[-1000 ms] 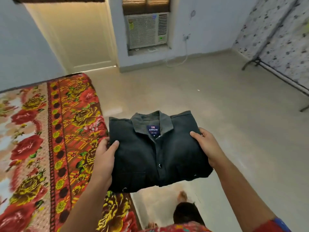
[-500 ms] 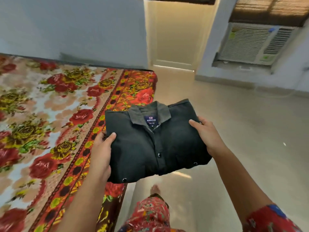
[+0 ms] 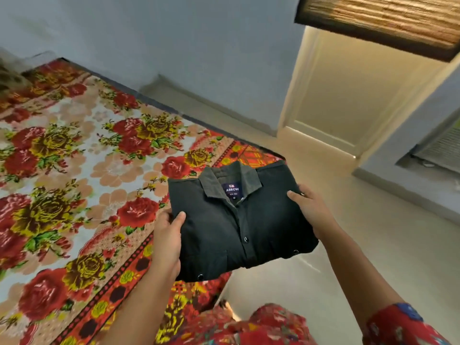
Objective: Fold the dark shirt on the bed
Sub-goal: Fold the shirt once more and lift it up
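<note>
The dark shirt (image 3: pixel 231 227) is folded into a neat rectangle, collar and label facing up, buttons down its front. It is held in the air over the corner of the bed (image 3: pixel 74 183), which wears a red and yellow floral sheet. My left hand (image 3: pixel 167 241) grips the shirt's left edge, thumb on top and fingers underneath. My right hand (image 3: pixel 310 211) grips its right edge the same way.
A grey wall runs behind the bed. A cream door (image 3: pixel 348 95) stands at the back right, with a bamboo blind (image 3: pixel 383 21) above it and an air cooler (image 3: pixel 443 148) at the right edge. Pale tiled floor (image 3: pixel 373 245) lies right of the bed.
The view has swung left, from the floor to the bed. Both hands have carried the folded shirt from over the floor to above the bed's corner, grip unchanged.
</note>
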